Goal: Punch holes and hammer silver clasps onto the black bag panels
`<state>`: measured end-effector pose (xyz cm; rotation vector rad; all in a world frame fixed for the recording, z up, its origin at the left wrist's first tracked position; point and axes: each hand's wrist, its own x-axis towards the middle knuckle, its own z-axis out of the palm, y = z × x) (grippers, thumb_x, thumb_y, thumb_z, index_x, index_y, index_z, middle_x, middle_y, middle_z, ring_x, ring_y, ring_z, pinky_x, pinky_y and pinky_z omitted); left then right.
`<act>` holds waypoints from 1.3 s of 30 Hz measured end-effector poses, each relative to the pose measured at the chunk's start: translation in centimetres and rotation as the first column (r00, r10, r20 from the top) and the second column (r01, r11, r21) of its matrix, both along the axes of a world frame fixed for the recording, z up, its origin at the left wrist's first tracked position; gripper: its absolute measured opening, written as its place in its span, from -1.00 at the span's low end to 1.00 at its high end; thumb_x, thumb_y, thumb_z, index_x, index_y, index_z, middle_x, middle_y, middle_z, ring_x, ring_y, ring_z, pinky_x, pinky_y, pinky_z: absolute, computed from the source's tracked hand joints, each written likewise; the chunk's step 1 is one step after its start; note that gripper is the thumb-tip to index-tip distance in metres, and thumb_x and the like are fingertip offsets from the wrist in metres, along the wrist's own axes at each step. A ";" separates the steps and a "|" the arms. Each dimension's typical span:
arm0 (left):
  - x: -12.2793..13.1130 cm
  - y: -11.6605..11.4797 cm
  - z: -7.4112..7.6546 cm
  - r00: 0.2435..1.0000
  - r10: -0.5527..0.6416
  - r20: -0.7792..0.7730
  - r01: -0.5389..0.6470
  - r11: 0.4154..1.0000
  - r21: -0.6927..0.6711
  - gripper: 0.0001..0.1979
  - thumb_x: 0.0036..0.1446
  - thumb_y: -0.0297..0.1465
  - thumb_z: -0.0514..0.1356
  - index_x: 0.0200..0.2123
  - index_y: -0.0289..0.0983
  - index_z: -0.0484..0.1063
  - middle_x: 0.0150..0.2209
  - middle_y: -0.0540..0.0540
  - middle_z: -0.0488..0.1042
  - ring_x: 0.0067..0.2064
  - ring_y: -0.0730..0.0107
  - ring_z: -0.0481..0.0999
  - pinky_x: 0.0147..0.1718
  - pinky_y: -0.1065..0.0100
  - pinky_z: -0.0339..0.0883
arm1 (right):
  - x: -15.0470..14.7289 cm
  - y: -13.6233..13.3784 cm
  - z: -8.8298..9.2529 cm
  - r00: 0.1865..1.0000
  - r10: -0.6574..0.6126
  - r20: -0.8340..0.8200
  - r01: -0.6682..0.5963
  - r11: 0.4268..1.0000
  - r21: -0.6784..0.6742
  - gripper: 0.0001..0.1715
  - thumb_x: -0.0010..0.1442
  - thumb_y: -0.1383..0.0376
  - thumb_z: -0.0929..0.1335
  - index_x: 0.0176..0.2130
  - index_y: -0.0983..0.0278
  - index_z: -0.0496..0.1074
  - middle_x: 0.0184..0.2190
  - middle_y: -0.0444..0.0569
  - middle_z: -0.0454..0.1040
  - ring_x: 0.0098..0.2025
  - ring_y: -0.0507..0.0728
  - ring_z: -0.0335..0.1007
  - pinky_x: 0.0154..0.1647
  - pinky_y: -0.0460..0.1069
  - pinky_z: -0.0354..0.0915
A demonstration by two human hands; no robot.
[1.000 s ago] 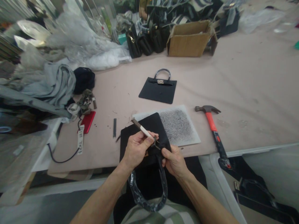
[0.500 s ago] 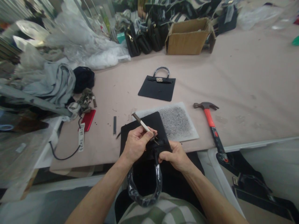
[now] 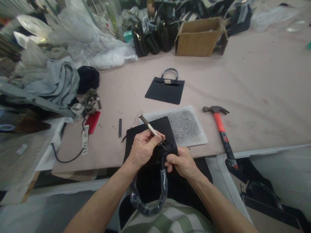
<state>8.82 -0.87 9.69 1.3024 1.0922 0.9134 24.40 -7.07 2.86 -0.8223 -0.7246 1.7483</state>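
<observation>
A flat black handbag lies at the near table edge, its plastic-wrapped handle hanging down toward my lap. My left hand is closed around a thin white-handled tool whose tip points down at the bag's strap. My right hand is closed in a pinch on the bag's strap near the handle base. Both hands touch the bag close together.
A speckled grey pad lies under the bag. A red-handled hammer rests to the right. A second flat black bag lies farther back. A cardboard box, black bags, plastic wrap, grey cloth and a red phone sit around.
My hands and the bag have shifted only slightly. The hanging handle has swung a little to the left and the view has moved a bit.
</observation>
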 end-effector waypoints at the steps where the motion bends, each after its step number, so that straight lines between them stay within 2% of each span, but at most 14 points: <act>1: 0.0 0.0 0.1 1.000 0.000 -0.002 0.000 1.000 -0.001 -0.82 0.21 -0.32 0.27 -0.26 -0.33 0.59 -0.25 -0.12 0.62 -0.22 0.33 0.60 -0.17 0.40 0.46 | 0.0 0.0 0.0 1.000 -0.002 -0.004 0.002 1.000 -0.002 -0.62 -0.04 0.10 0.58 -0.53 0.35 0.54 -0.62 -0.05 0.51 -0.71 -0.01 0.34 -0.71 -0.17 0.25; 8: 0.3 0.0 0.6 0.999 0.009 -0.049 -0.007 0.999 0.035 -0.84 0.17 -0.36 0.27 -0.27 -0.33 0.58 -0.27 -0.11 0.62 -0.26 0.37 0.59 -0.27 0.45 0.45 | -0.2 0.4 0.3 1.000 -0.003 -0.022 0.002 1.000 -0.024 -0.63 -0.03 0.10 0.58 -0.53 0.33 0.53 -0.62 -0.06 0.51 -0.73 -0.02 0.32 -0.73 -0.18 0.21; 15: 0.7 -0.3 0.2 0.992 0.032 -0.126 -0.016 0.991 0.129 -0.85 0.15 -0.39 0.24 -0.25 -0.33 0.56 -0.27 -0.11 0.62 -0.31 0.39 0.58 -0.40 0.48 0.43 | -0.2 0.6 0.1 1.000 -0.025 0.001 0.025 0.998 -0.054 -0.61 -0.03 0.09 0.58 -0.53 0.34 0.51 -0.64 -0.08 0.49 -0.73 -0.02 0.32 -0.70 -0.17 0.23; 21: 1.0 -0.1 -0.2 0.986 0.024 -0.163 0.003 0.987 0.160 -0.85 0.16 -0.39 0.21 -0.25 -0.32 0.55 -0.26 -0.12 0.62 -0.22 0.30 0.61 -0.38 0.46 0.44 | -0.3 0.8 -0.1 0.999 -0.045 0.024 0.047 0.996 -0.079 -0.60 -0.04 0.08 0.57 -0.51 0.34 0.49 -0.62 -0.07 0.50 -0.71 -0.02 0.32 -0.68 -0.17 0.23; 26: 1.2 0.8 -0.6 0.975 0.025 -0.222 0.032 0.967 0.253 -0.86 0.16 -0.42 0.19 -0.26 -0.31 0.55 -0.29 -0.10 0.61 -0.28 0.35 0.60 -0.35 0.44 0.44 | -0.4 1.5 0.5 0.996 -0.069 0.058 0.077 0.984 -0.163 -0.57 -0.09 0.05 0.57 -0.45 0.30 0.45 -0.63 -0.11 0.49 -0.70 -0.02 0.31 -0.67 -0.16 0.23; 32: 1.2 2.3 -2.4 0.958 0.030 -0.286 0.086 0.919 0.385 -0.88 0.18 -0.45 0.19 -0.26 -0.30 0.54 -0.31 -0.07 0.61 -0.33 0.38 0.59 -0.33 0.42 0.44 | -0.5 2.5 0.8 0.986 -0.045 0.161 0.086 0.963 -0.255 -0.62 -0.10 0.10 0.53 -0.44 0.32 0.43 -0.62 -0.08 0.49 -0.66 -0.01 0.32 -0.61 -0.13 0.29; 36: 1.1 2.3 -4.5 0.945 0.025 -0.327 0.135 0.880 0.456 -0.88 0.19 -0.48 0.19 -0.24 -0.28 0.53 -0.24 -0.09 0.62 -0.23 0.33 0.62 -0.19 0.37 0.47 | -0.7 2.2 0.6 0.968 -0.048 0.248 0.127 0.942 -0.311 -0.74 -0.06 0.18 0.46 -0.46 0.33 0.43 -0.63 -0.07 0.48 -0.66 -0.02 0.34 -0.64 -0.16 0.26; 39: 0.8 2.1 -5.8 0.937 0.019 -0.348 0.167 0.852 0.497 -0.88 0.21 -0.48 0.18 -0.22 -0.28 0.52 -0.18 -0.11 0.62 -0.16 0.30 0.63 -0.12 0.34 0.50 | -0.6 2.0 1.1 0.954 -0.035 0.298 0.140 0.929 -0.342 -0.81 -0.05 0.26 0.42 -0.41 0.34 0.45 -0.54 -0.04 0.54 -0.60 0.01 0.41 -0.65 -0.16 0.28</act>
